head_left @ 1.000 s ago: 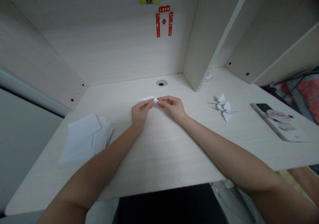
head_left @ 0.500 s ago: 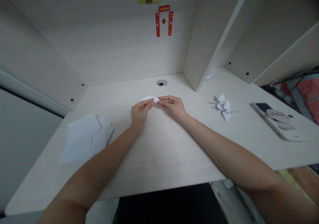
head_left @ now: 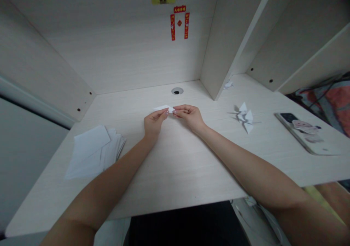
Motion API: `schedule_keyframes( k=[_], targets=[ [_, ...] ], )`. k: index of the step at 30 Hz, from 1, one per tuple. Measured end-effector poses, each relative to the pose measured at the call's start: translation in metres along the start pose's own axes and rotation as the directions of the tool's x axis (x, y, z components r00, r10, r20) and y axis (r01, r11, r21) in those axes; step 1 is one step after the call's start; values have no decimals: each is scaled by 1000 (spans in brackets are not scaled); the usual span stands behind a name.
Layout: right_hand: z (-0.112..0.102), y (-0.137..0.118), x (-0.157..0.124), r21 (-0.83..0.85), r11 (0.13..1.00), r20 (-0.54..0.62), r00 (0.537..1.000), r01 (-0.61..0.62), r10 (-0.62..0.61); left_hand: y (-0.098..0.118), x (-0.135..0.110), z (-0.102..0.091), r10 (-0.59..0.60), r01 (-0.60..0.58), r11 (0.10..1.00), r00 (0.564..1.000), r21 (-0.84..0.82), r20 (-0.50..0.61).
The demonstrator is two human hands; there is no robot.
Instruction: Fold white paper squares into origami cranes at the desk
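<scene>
A small piece of folded white paper (head_left: 165,107) is held between both hands, above the middle of the pale desk (head_left: 175,166). My left hand (head_left: 154,122) pinches its near edge between thumb and fingers. From the other side my right hand (head_left: 190,116) grips the paper's right end with thumb and forefinger. The fingers cover part of the paper, so its full shape cannot be made out. To the right of my right hand, folded white paper cranes (head_left: 245,117) sit on the desk. A stack of white paper sheets (head_left: 91,149) lies to the left of my left forearm.
A phone (head_left: 306,133) with a sticker-like decoration lies on the right. Behind my hands is a round cable hole (head_left: 177,91). An upright divider panel (head_left: 218,53) stands at the back right, with another white paper piece (head_left: 228,85) beside it. Cloth (head_left: 339,96) is bundled at the far right.
Hardly anything differs. Both hands keep their pinch on the folded paper in nearly the same place.
</scene>
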State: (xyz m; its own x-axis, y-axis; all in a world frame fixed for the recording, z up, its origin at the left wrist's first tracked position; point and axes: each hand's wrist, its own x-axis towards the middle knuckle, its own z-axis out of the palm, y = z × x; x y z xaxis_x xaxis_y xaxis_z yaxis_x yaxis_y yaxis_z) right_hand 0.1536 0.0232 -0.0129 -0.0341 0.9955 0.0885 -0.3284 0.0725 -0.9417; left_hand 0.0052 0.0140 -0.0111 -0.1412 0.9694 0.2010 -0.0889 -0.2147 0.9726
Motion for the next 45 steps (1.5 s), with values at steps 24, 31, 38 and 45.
schedule_keyframes(
  k=[24, 31, 38, 45],
  targets=[
    [-2, 3, 3, -48, 998, -31, 998, 49, -51, -6, 3, -3, 8, -8, 1000, 1000, -30, -4],
    [0, 1, -1, -97, 993, 0, 998, 69, -70, -4, 2, -2, -12, 12, 999, 1000, -39, -6],
    [0, 2, 0, -7, 1000, -26, 999, -23, 23, 0, 0, -1, -6, 7, 999, 1000, -46, 5],
    [0, 3, 0, 2, 999, -27, 999, -34, 34, 3, -1, 0, -14, 15, 999, 1000, -43, 3]
  ],
)
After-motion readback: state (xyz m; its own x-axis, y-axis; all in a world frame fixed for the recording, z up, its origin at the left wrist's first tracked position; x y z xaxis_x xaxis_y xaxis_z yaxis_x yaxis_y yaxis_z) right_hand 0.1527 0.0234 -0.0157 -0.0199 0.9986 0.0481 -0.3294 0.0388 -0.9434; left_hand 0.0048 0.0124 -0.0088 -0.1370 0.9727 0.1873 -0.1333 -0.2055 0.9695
